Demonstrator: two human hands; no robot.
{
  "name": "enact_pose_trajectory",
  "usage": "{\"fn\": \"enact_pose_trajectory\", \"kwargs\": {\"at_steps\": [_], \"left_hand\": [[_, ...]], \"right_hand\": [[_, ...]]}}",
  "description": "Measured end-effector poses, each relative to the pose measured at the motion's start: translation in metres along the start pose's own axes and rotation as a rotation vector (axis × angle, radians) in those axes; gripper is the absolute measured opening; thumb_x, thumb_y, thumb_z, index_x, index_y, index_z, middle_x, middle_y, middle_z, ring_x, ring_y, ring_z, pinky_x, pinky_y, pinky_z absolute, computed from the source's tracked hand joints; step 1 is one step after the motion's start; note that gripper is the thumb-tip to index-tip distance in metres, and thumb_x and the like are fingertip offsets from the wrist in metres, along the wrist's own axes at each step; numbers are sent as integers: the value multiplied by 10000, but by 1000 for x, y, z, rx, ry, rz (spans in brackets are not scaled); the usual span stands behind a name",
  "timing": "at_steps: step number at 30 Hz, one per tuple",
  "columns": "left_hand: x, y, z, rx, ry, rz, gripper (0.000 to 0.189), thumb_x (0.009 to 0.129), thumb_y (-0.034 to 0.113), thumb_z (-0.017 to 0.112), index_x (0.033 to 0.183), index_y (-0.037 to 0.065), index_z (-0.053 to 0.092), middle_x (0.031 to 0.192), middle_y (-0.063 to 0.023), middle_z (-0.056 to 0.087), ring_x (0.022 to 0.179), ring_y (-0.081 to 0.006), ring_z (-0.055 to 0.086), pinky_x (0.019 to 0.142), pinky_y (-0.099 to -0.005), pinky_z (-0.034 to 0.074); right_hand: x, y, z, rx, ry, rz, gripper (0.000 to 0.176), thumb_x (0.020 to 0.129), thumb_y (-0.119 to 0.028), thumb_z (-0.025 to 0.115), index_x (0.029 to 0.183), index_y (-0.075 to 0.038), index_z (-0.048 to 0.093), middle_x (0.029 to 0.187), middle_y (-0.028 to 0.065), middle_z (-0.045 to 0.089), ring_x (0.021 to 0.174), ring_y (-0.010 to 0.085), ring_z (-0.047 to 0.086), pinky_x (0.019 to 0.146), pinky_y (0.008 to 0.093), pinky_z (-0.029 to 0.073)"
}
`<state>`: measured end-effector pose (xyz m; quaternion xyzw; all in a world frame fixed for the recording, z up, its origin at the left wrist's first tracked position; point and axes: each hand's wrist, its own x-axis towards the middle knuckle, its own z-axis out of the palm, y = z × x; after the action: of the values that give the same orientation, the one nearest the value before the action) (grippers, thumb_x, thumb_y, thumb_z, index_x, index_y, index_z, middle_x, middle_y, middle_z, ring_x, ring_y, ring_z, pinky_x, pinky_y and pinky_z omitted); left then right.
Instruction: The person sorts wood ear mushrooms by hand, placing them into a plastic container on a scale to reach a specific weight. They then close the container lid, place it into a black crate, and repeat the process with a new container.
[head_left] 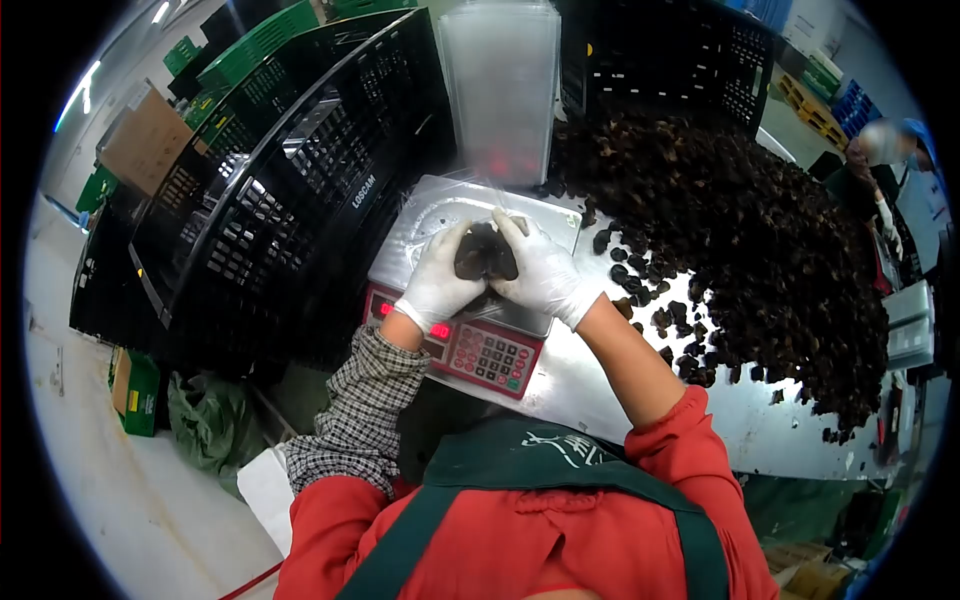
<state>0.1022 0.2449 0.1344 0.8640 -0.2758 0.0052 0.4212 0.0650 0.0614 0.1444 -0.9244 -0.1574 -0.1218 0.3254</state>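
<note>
Both hands wear white gloves and come together over the metal pan of a red digital scale (495, 358). Dark wood ear mushrooms (485, 252) sit between them. My left hand (440, 275) curls around the near left side of the pieces. From the right, my right hand (540, 268) closes on the same bunch, its thumb and fingers pressed against it. A clear plastic tray seems to lie under the hands, but its outline is hard to make out. Red digits glow on the scale's display, partly covered by my left wrist.
A large heap of dark mushrooms (740, 230) covers the metal table to the right, with loose pieces near the scale. Stacked clear plastic trays (500, 90) stand behind it. Black crates (310, 170) rise at left. Another person (885, 160) is at the far right.
</note>
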Motion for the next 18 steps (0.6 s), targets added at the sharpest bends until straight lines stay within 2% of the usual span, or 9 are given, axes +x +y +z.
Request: {"fn": "enact_pose_trajectory", "kwargs": {"at_steps": [1, 2, 5, 9, 10, 13, 14, 16, 18], "left_hand": [[-1, -12, 3, 200, 39, 38, 788, 680, 150, 739, 1372, 4, 392, 1341, -231, 455, 1229, -367, 473, 1052, -413, 389], [-3, -21, 7, 180, 14, 59, 878, 640, 236, 760, 1391, 2, 372, 1384, -259, 384, 1265, -438, 380, 1079, -457, 329], [-10, -16, 3, 320, 10, 78, 1003, 602, 322, 821, 1420, 12, 330, 1402, -263, 363, 1298, -430, 335, 1097, -489, 275], [-8, -31, 2, 353, 9, 118, 1097, 562, 391, 850, 1439, 23, 302, 1425, -273, 332, 1315, -427, 311, 1105, -497, 256], [-7, -28, -3, 332, -18, 125, 1110, 558, 400, 852, 1442, 23, 296, 1428, -277, 325, 1320, -430, 302, 1106, -500, 254], [-5, -18, -22, 243, -105, 120, 1126, 548, 408, 858, 1445, 17, 302, 1446, -292, 297, 1346, -446, 262, 1112, -503, 251], [-4, -19, -27, 231, -124, 118, 1122, 548, 406, 858, 1444, 15, 308, 1449, -293, 293, 1349, -448, 257, 1113, -504, 250], [-5, -26, -29, 198, -142, 106, 1077, 564, 387, 855, 1433, 12, 341, 1453, -300, 286, 1351, -445, 272, 1119, -482, 260], [-9, -28, -37, 134, -111, 111, 1027, 586, 361, 858, 1425, 31, 366, 1448, -264, 334, 1363, -398, 296, 1127, -454, 256]], "right_hand": [[2, -2, 0, -66, -34, 32, 832, 676, -227, 761, 1382, -24, 370, 1245, 214, 494, 1113, 364, 549, 902, 387, 502], [2, -6, -4, -111, -142, 109, 884, 682, -284, 788, 1401, -19, 347, 1282, 225, 472, 1135, 373, 541, 923, 379, 494], [3, -8, -13, -90, -199, 203, 924, 679, -304, 802, 1423, -23, 331, 1346, 229, 443, 1162, 362, 535, 953, 376, 474], [11, -9, -12, 102, -120, 234, 838, 705, -304, 803, 1384, -20, 402, 1304, 219, 492, 1167, 346, 538, 974, 368, 456], [12, -8, -8, 113, -40, 235, 712, 734, -291, 790, 1318, -15, 492, 1228, 199, 558, 1122, 306, 571, 950, 355, 468], [14, 4, -7, 197, 39, 323, 604, 749, -279, 784, 1245, -15, 562, 1153, 170, 605, 1063, 260, 598, 921, 335, 482], [13, 8, -10, 137, 113, 327, 520, 766, -259, 774, 1195, -21, 601, 1104, 146, 630, 1028, 233, 611, 905, 317, 488], [1, 18, -24, 139, 184, 367, 492, 772, -245, 766, 1184, -30, 606, 1142, 147, 611, 1044, 227, 599, 906, 317, 484], [-17, 38, -35, 81, 218, 407, 500, 766, -270, 765, 1182, -42, 606, 1138, 143, 597, 1041, 246, 594, 901, 333, 484]]}}
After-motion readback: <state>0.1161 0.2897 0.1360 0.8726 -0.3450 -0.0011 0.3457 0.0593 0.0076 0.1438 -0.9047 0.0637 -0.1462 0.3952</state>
